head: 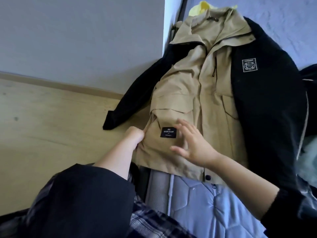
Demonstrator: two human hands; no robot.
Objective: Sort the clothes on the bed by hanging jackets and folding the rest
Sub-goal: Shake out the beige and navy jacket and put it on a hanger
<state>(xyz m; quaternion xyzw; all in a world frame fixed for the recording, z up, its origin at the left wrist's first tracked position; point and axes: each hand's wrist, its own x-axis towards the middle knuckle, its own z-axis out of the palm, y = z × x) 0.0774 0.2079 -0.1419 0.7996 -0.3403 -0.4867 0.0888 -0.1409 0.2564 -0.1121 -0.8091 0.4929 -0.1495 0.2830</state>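
- The tan jacket [197,100] hangs against the wall corner, over a black jacket [265,100] hung beneath it; something yellow [204,7] peeks out above the collar.
- So at least two jackets look hung already. How they are fastened up top I cannot tell.
- The left hand [134,136] is closed, pinching the tan jacket's lower side edge beside the black label [169,132].
- The right hand [192,143] is spread open, fingers on or just off the cloth near the hem; it grips nothing.
- I judge this as smoothing the hung jacket, a finishing touch on that piece.
- Folding is left: a plaid cloth [151,220] lies near the person's dark sleeve, and dark and pale fabric bunches at the right edge.
- The quilted bedding [205,203] sits right below the hem.
- Room is tight on the right, where cloth crowds; the wooden panel [51,126] on the left is bare and open.
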